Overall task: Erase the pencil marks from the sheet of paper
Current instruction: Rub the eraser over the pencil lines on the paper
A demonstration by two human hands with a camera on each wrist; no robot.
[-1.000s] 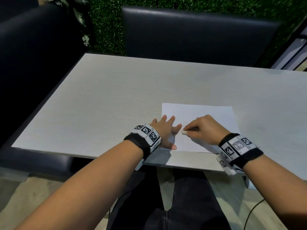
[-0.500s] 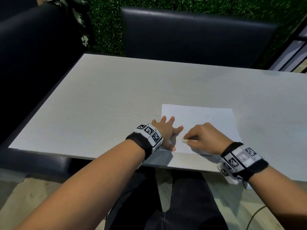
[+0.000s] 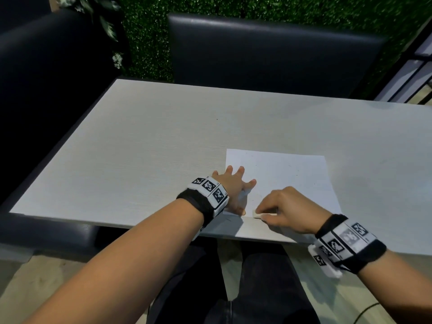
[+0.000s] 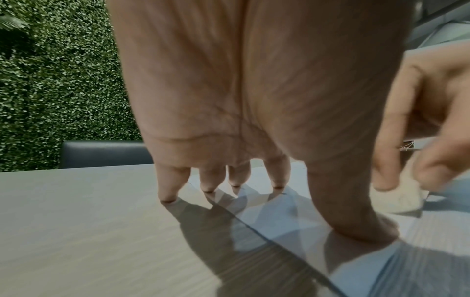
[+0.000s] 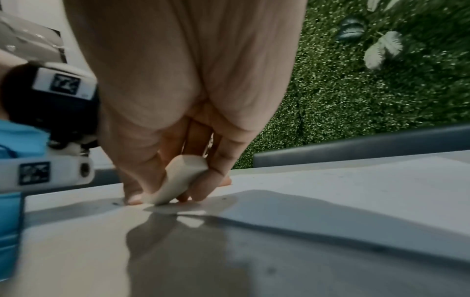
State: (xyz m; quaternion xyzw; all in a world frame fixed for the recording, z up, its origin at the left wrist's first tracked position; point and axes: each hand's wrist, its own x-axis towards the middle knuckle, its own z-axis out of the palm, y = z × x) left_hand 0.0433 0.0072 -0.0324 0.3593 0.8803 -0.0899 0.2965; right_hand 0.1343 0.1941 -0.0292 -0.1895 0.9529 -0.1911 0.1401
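Note:
A white sheet of paper (image 3: 285, 176) lies near the table's front edge, with only faint specks visible on it. My left hand (image 3: 233, 190) lies flat with spread fingers (image 4: 175, 184) on the sheet's left edge, thumb on its near corner. My right hand (image 3: 287, 209) pinches a white eraser (image 3: 257, 213) between thumb and fingers and presses it down at the sheet's near left corner. In the right wrist view the eraser (image 5: 178, 178) bends against the paper (image 5: 356, 180). The left wrist view shows the eraser (image 4: 399, 199) just right of my left thumb.
The pale grey table (image 3: 152, 148) stretches wide to the left and back. A dark padded chair (image 3: 268, 50) stands behind it, another dark seat (image 3: 42, 78) at the left. A green hedge wall (image 3: 233, 8) forms the background. My legs sit under the front edge.
My right hand has slid the eraser toward me along the paper, from level with the left fingers down to the near left corner. The left hand stays pressed in place.

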